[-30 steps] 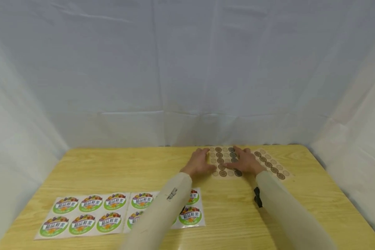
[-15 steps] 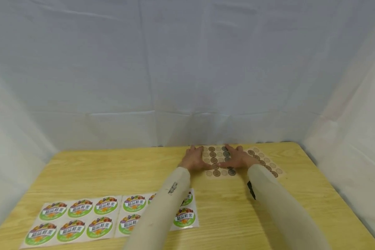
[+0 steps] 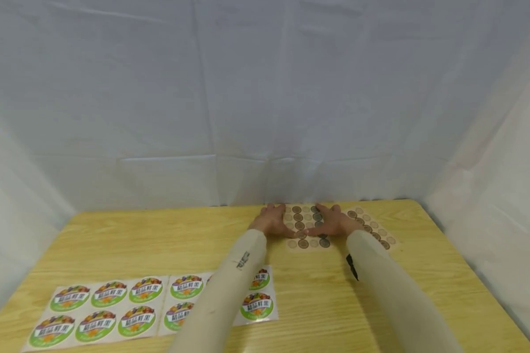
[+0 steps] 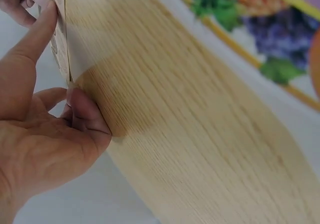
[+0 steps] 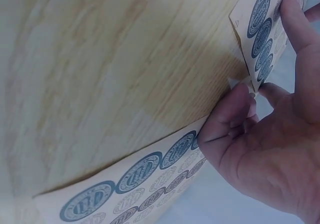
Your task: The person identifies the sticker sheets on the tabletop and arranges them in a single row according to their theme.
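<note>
A tan sheet of round stickers [image 3: 306, 215] lies at the table's far edge, with dark and pale rows of circles. My left hand [image 3: 271, 220] is at its left side and my right hand [image 3: 333, 221] at its right. Both thumbs stretch inward over the sheet, their tips almost meeting. In the right wrist view, the index finger and curled fingers hold a corner of the sheet [image 5: 262, 21], whose near edge lifts slightly. The left wrist view has the left fingers curled at the other corner. The finger contact is partly hidden.
A second tan sticker sheet [image 3: 382, 233] lies slanted to the right, partly under the right forearm. Larger fruit-label sticker sheets [image 3: 162, 309] lie at the front left of the wooden table [image 3: 159, 245], partly behind the left sleeve. White cloth [image 3: 247, 98] hangs behind and at both sides.
The head view has shifted, so everything sits further left in it. Both hands stay at the same sticker sheet, thumbs slightly closer together than a second ago.
</note>
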The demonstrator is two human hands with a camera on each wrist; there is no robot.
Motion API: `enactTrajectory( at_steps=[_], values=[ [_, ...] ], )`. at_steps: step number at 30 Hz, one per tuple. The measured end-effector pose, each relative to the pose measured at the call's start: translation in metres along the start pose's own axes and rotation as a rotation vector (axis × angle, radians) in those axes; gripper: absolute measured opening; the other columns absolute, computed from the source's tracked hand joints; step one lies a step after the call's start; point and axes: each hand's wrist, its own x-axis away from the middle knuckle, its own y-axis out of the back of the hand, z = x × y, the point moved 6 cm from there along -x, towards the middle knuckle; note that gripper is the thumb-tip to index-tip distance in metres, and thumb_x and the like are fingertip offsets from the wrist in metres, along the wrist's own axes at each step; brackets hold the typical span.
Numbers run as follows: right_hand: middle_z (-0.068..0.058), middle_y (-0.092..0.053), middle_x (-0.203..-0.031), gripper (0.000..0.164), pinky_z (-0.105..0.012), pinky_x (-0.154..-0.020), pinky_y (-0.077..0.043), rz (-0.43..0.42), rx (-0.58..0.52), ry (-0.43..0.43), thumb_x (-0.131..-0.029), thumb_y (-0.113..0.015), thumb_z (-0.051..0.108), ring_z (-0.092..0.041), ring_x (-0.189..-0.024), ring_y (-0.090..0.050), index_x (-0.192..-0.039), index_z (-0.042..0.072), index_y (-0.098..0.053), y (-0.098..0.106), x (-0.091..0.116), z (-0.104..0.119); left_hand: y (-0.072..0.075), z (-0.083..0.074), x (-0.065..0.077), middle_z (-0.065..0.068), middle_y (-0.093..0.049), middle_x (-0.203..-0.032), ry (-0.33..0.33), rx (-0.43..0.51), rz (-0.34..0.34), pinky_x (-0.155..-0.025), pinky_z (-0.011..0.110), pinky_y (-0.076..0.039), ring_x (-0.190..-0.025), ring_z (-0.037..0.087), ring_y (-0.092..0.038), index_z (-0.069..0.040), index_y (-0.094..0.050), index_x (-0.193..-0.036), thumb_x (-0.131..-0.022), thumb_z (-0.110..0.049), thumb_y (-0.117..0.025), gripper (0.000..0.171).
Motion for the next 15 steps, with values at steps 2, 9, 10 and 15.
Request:
enactTrajectory(
  at_steps=[2, 9, 10, 15],
  values=[
    [-0.031, -0.022, -0.142, 0.1, -0.06, -0.092, -0.039, -0.006, 0.009, 0.0, -0.083, -0.062, 0.061, -0.046, -0.114, -0.048, -0.154, 0.012, -0.013, -0.0008, -0.0004, -0.0004, -0.0002, 0.0001, -0.0002, 0.017, -0.04, -0.141, -0.006, 0.002, -0.001, -0.103, 0.047, -0.036, -0.128, 0.034, -0.037, -0.01, -0.04, -0.145, -0.074, -0.045, -0.08, 0.089],
    [-0.03, -0.022, -0.142, 0.096, -0.063, -0.093, -0.036, -0.034, -0.015, -0.017, -0.083, -0.064, 0.058, -0.049, -0.12, -0.042, -0.154, 0.014, -0.017, -0.0004, 0.0036, -0.0028, -0.0018, -0.0011, -0.0005, 0.017, -0.038, -0.143, -0.029, 0.032, -0.009, -0.102, 0.047, -0.037, -0.13, 0.034, -0.035, -0.011, -0.039, -0.146, -0.074, -0.044, -0.081, 0.089],
    [-0.03, -0.023, -0.141, 0.095, -0.063, -0.092, -0.037, -0.039, -0.015, -0.015, -0.083, -0.064, 0.058, -0.049, -0.12, -0.042, -0.154, 0.014, -0.018, -0.0005, 0.0043, -0.0029, -0.0028, -0.0008, -0.0007, 0.017, -0.038, -0.143, -0.031, 0.035, -0.011, -0.102, 0.046, -0.037, -0.13, 0.034, -0.035, -0.011, -0.039, -0.146, -0.074, -0.045, -0.08, 0.089],
    [-0.029, -0.026, -0.14, 0.093, -0.062, -0.093, -0.037, -0.061, -0.017, -0.016, -0.084, -0.064, 0.057, -0.048, -0.12, -0.043, -0.153, 0.013, -0.02, -0.0014, 0.0073, -0.004, -0.0068, 0.0003, -0.0018, 0.016, -0.038, -0.142, -0.037, 0.055, -0.026, -0.101, 0.046, -0.037, -0.13, 0.034, -0.035, -0.014, -0.04, -0.146, -0.074, -0.048, -0.079, 0.089]
  ],
)
